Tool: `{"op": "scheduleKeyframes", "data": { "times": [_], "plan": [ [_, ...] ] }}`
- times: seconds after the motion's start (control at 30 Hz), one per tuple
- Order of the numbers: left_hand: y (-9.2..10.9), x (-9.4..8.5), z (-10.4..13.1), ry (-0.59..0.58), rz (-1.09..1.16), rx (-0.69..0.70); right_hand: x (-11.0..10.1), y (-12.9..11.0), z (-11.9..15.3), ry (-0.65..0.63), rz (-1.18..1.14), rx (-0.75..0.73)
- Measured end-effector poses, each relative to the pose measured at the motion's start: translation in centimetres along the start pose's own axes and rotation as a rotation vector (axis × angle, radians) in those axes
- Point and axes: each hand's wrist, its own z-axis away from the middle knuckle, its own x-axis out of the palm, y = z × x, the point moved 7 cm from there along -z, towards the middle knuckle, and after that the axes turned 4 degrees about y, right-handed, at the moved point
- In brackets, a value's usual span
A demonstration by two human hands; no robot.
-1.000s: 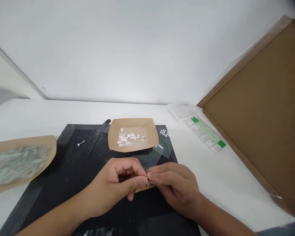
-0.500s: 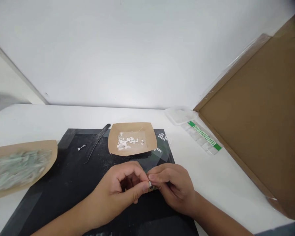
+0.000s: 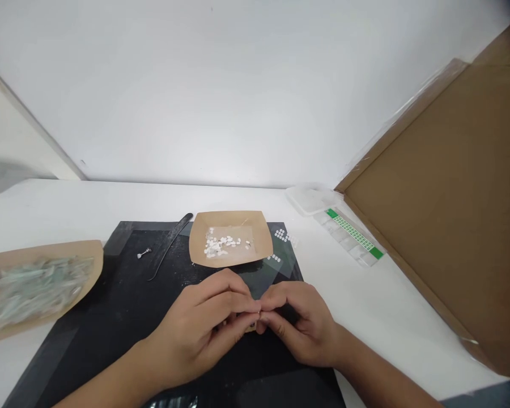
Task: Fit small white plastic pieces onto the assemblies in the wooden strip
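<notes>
I find my left fingers (image 3: 236, 306) and right fingers (image 3: 276, 324) pinched around a tiny, mostly hidden piece (image 3: 259, 311) above the black mat (image 3: 123, 317); I judge it light, easily dropped, best held by its edges.

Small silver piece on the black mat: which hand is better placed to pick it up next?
Probably the left hand: the small silver piece lies on its side of the black mat, and the right hand would have to cross the left. Their fingers meet, so neither looks free.
</notes>
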Motion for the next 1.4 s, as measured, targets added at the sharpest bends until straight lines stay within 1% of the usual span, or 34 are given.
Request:
{"op": "scheduleKeyframes", "data": {
  "times": [0.17, 0.3, 0.5, 0.6, 0.7, 0.83, 0.93, 1.03, 1.1, 1.17, 1.2, 1.27, 1.4],
  "plan": [
    [-0.2, -0.1, 0.0, -0.109, -0.033, 0.045, 0.4, 0.4, 0.1, -0.124, 0.017, 0.118],
    [-0.3, -0.4, -0.1, -0.092, -0.006, 0.044, 0.5, 0.5, 0.0, -0.130, -0.009, 0.176],
    [-1.7, 0.2, 0.1, -0.121, 0.062, -0.117, 0.7, 0.9, 0.0, -0.100, -0.056, 0.242],
    [-1.9, 0.4, 0.3, -0.117, 0.058, -0.152, 0.8, 1.0, 0.1, -0.093, -0.076, 0.251],
    [-1.9, 0.6, 0.6, -0.088, 0.065, -0.200, 0.7, 0.8, -0.1, -0.073, -0.036, 0.208],
    [-2.0, 0.9, 0.9, -0.058, 0.121, -0.309, 0.4, 0.0, -0.5, -0.035, -0.006, 0.119],
    [-2.2, 1.0, 0.8, -0.029, 0.130, -0.366, 0.6, -0.1, -0.6, -0.033, -0.024, 0.087],
    [-2.6, 1.0, 0.8, -0.017, 0.156, -0.448, 0.9, -0.3, -0.5, -0.037, 0.041, 0.013],
    [-2.9, 1.4, 1.1, -0.047, 0.263, -0.554, 1.0, -0.5, -0.4, -0.023, 0.103, -0.037],
    [-3.0, 2.0, 1.5, -0.094, 0.419, -0.663, 0.9, -0.9, -0.4, -0.018, 0.127, -0.082],
    [-2.9, 2.2, 1.7, -0.107, 0.486, -0.695, 0.9, -1.0, -0.4, -0.022, 0.127, -0.100],
    [-2.7, 2.3, 1.8, -0.101, 0.561, -0.706, 0.8, -1.3, -0.4, -0.039, 0.121, -0.128],
    [-2.6, 2.1, 1.7, -0.023, 0.603, -0.650, 0.6, -1.3, -0.4, -0.010, 0.128, -0.119]
  ]
}}
